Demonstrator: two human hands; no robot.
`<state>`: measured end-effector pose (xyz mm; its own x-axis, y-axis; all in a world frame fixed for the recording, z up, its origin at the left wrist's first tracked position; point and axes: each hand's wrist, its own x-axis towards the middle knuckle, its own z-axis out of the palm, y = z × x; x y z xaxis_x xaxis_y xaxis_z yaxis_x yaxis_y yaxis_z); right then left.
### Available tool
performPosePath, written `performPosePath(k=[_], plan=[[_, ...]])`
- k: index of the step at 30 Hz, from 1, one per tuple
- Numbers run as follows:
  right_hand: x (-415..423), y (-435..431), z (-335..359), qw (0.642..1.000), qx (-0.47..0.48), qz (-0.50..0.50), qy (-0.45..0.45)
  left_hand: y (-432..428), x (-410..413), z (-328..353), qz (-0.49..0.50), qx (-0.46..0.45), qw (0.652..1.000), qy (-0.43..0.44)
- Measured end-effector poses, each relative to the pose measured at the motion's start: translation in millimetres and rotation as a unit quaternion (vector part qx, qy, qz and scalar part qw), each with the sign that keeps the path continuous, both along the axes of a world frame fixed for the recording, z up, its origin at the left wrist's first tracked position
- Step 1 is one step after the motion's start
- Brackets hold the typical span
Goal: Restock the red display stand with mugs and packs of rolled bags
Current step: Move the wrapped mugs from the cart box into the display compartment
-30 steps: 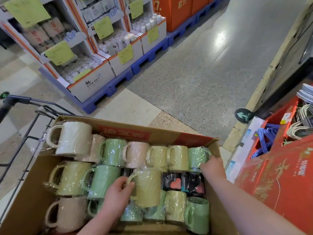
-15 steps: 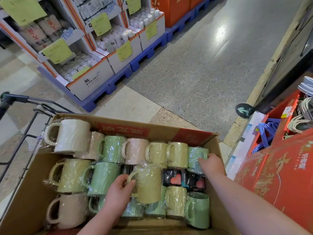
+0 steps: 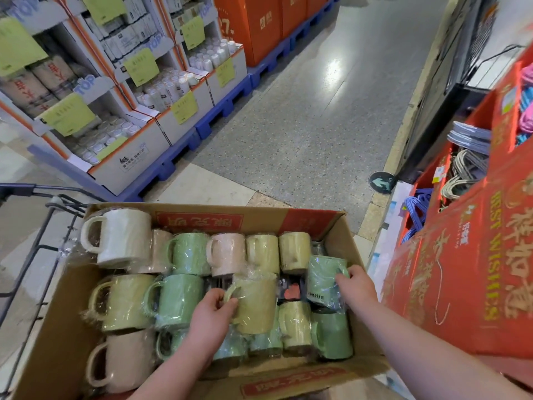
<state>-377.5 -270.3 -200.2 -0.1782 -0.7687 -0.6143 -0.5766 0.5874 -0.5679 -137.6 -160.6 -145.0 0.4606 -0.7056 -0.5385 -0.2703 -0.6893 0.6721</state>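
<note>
The picking step is going on in the box (image 3: 57, 327): the left hand (image 3: 212, 313) is curling its fingers round the handle of a yellow mug (image 3: 256, 307), the right hand (image 3: 356, 287) is clamping its fingers on a green mug (image 3: 321, 277), and both mugs are likely needing a clean lift across to the red stand (image 3: 461, 269) just beside.

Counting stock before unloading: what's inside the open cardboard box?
Plastic-wrapped mugs on their sides: white, pink, yellow, green. The left hand grips a yellow mug by its handle, the right hand a green mug. Dark packs show between; whatever lies underneath is covered.
</note>
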Motion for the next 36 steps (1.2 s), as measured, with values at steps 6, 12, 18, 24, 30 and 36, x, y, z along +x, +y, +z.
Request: performPosePath(k=[6,12,18,24,30,36], plan=[[9.5,49.4,39.9,0.999,-0.022,-0.004,-0.048,20.6,-1.5,18.4,-0.052,-0.021,0.998,-0.016],[21.6,97.3,67.1,0.995,-0.068,-0.031,-0.069,48.0,4.7,35.2,-0.082,-0.058,0.995,0.0],[21.4,139.1,87.8,0.991,-0.114,-0.047,-0.055,70.8,5.9,46.9,-0.117,-0.087,0.989,0.032],[16.1,176.0,101.3,0.987,-0.135,-0.08,-0.034,89.0,-0.9,57.3,-0.135,-0.109,0.984,0.044],[-4.9,203.4,116.8,0.978,-0.156,-0.129,-0.041,101.6,-23.3,69.0,-0.171,-0.126,0.975,0.059],[-38.9,228.3,126.4,0.969,-0.182,-0.159,-0.056,111.6,-57.1,81.1,-0.205,-0.132,0.968,0.065]])
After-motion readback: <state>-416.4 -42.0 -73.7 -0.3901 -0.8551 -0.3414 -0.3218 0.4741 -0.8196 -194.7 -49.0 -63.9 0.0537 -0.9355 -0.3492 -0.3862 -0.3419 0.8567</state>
